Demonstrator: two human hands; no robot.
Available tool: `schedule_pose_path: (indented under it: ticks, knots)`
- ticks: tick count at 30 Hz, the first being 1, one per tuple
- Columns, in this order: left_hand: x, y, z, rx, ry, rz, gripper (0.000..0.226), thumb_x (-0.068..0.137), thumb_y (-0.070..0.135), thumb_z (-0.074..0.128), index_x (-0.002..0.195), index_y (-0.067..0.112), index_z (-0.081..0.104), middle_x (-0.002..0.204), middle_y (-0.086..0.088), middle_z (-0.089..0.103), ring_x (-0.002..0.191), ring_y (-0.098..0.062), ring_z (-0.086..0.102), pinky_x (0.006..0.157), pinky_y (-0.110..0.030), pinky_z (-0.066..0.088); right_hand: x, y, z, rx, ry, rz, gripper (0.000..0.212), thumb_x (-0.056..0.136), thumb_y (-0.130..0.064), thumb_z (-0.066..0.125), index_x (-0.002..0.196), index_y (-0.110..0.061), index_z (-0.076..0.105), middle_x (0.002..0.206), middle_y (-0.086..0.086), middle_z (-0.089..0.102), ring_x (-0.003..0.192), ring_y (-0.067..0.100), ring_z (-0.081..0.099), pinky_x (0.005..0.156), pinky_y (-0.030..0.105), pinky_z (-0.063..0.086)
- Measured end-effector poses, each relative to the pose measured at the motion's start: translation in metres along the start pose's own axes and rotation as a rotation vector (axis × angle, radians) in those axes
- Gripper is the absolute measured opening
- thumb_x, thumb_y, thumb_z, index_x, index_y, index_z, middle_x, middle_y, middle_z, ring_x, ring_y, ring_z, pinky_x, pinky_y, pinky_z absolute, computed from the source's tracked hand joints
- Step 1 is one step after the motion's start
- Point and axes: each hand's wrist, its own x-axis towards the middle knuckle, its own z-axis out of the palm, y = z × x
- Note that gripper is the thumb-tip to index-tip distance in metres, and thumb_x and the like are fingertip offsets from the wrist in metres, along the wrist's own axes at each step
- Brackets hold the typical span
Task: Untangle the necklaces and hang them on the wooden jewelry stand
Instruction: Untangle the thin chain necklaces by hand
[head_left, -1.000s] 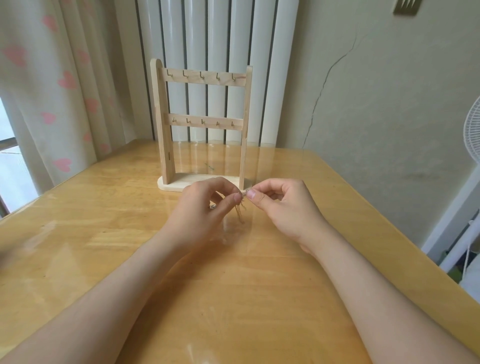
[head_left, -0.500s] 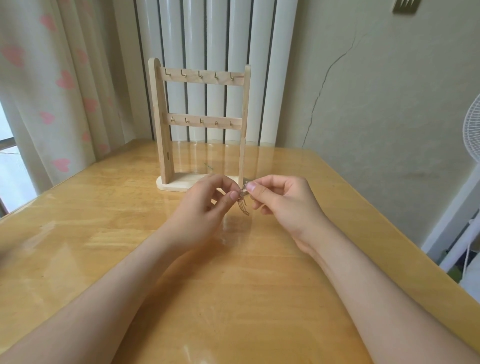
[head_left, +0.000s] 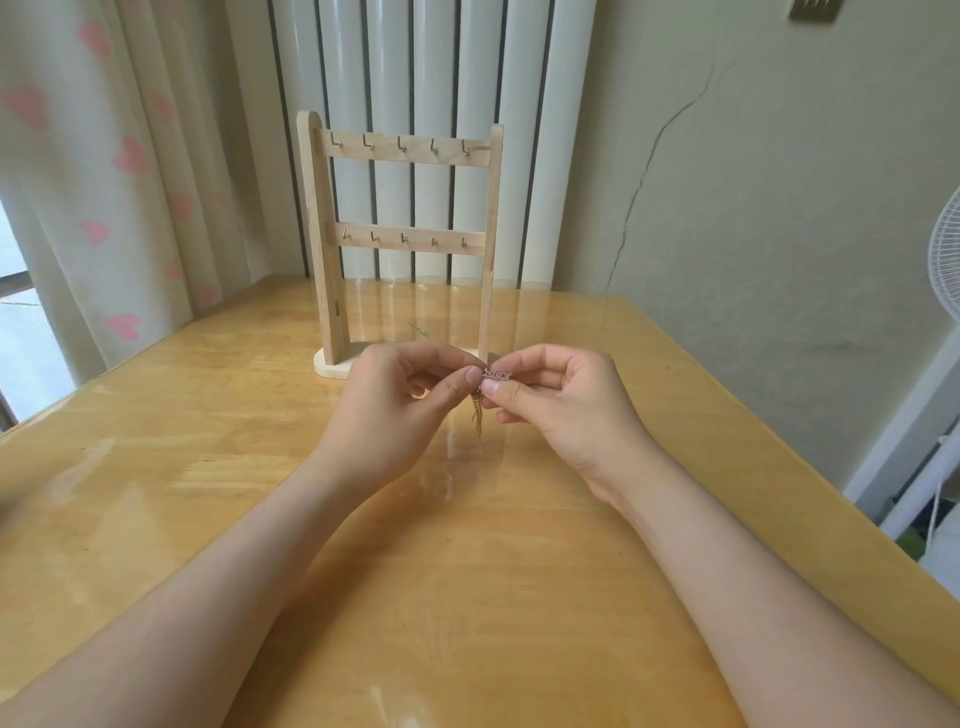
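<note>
Just above the table (head_left: 467, 571), my left hand (head_left: 395, 410) and right hand (head_left: 566, 410) both pinch the bunched necklaces (head_left: 493, 375); tugging too hard could tighten the knot or snap a chain. Beyond, the wooden jewelry stand (head_left: 319, 234) has bare hooks (head_left: 401, 144).

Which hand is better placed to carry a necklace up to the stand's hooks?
Probably left. The left hand sits directly before the wooden stand, beneath its hooks; the right hand lies beyond its right post. Both pinch the necklaces, so either could carry.
</note>
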Motion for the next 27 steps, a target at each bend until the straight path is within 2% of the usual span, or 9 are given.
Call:
schedule_pose_path:
  ticks: [6,10,13,16,19,21,24,27]
  knots:
    - [0.0002,-0.0005,0.0003,0.007,-0.036,0.002,0.007,0.101,0.022,0.074,0.103,0.022,0.081,0.091,0.011,0.08,0.083,-0.012,0.075,0.081,-0.037,0.062,0.0011,0.0014,0.0007,-0.032,-0.029,0.016,0.013,0.091,-0.001,0.08,0.101,-0.005,0.074,0.087,0.014,0.079,0.077,0.017,0.075,0.07,0.026,0.06]
    - [0.0002,-0.0013,0.0006,0.0,-0.051,0.017,0.009,0.104,0.015,0.069,0.103,0.02,0.076,0.09,0.009,0.079,0.081,-0.013,0.073,0.08,-0.04,0.061,0.0035,0.0009,0.0004,-0.012,-0.036,0.036,0.015,0.095,0.002,0.074,0.105,-0.008,0.068,0.082,0.006,0.074,0.072,0.013,0.069,0.068,0.025,0.058]
    - [-0.0009,-0.0028,0.0023,0.0,-0.093,0.017,0.011,0.107,0.013,0.062,0.104,0.019,0.07,0.089,0.004,0.073,0.078,-0.019,0.067,0.075,-0.045,0.058,0.0043,0.001,0.0007,-0.048,-0.052,0.06,0.017,0.099,0.002,0.069,0.106,-0.013,0.062,0.08,0.002,0.069,0.07,0.012,0.066,0.067,0.025,0.055]
    - [-0.0019,-0.0052,0.0045,0.018,-0.122,0.034,0.011,0.11,0.015,0.057,0.104,0.021,0.065,0.083,0.011,0.065,0.073,-0.016,0.058,0.067,-0.037,0.051,0.0046,0.0025,0.0019,-0.108,-0.097,0.075,0.018,0.104,0.001,0.06,0.105,-0.017,0.054,0.08,0.002,0.063,0.072,0.013,0.06,0.071,0.028,0.053]
    - [-0.0014,-0.0059,0.0054,0.066,-0.105,0.061,0.01,0.109,0.016,0.059,0.105,0.021,0.066,0.087,0.013,0.067,0.078,-0.016,0.062,0.071,-0.036,0.053,0.0037,0.0035,0.0032,-0.148,-0.131,0.089,0.019,0.107,0.0,0.053,0.104,-0.019,0.051,0.082,0.003,0.061,0.073,0.014,0.059,0.074,0.031,0.053]
    - [-0.0012,-0.0056,0.0051,0.096,-0.071,0.07,0.008,0.108,0.016,0.061,0.104,0.02,0.068,0.089,0.012,0.069,0.08,-0.018,0.065,0.074,-0.039,0.055,0.003,0.0025,0.0033,-0.152,-0.134,0.092,0.017,0.106,0.0,0.055,0.106,-0.018,0.053,0.084,0.005,0.064,0.072,0.012,0.062,0.073,0.029,0.054]
    - [-0.001,-0.0055,0.0043,0.104,-0.037,0.059,0.009,0.107,0.018,0.063,0.103,0.022,0.069,0.089,0.015,0.072,0.082,-0.015,0.069,0.075,-0.036,0.056,0.003,0.0018,0.002,-0.155,-0.095,0.054,0.018,0.099,0.0,0.069,0.11,-0.014,0.065,0.084,0.004,0.072,0.072,0.012,0.07,0.071,0.026,0.057]
    - [-0.0006,-0.0044,0.004,0.133,-0.031,0.047,0.009,0.107,0.021,0.063,0.101,0.025,0.069,0.091,0.015,0.073,0.084,-0.012,0.07,0.076,-0.029,0.054,0.0034,0.0026,0.0006,-0.235,-0.055,-0.008,0.012,0.096,-0.004,0.076,0.102,-0.014,0.077,0.084,0.009,0.078,0.074,0.017,0.076,0.07,0.026,0.06]
